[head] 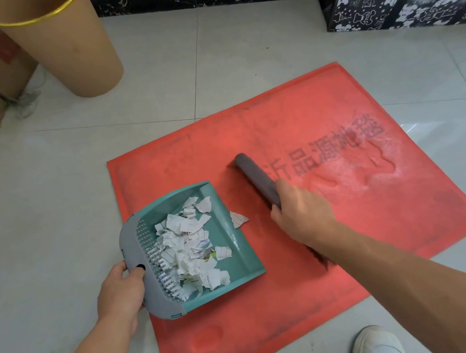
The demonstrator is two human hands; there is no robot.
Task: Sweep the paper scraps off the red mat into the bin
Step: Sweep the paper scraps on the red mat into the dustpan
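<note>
Gripping dustpan, left hand; right hand clasps brush.

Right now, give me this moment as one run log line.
left hand: holds dustpan | right hand: holds brush | scraps: mostly in pan | stray scrap: at pan lip | bin: upright, far left

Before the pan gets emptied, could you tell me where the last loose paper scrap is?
The loose scrap lies on the red mat at the dustpan lip's right edge, left of the brush-holding right hand.
</note>
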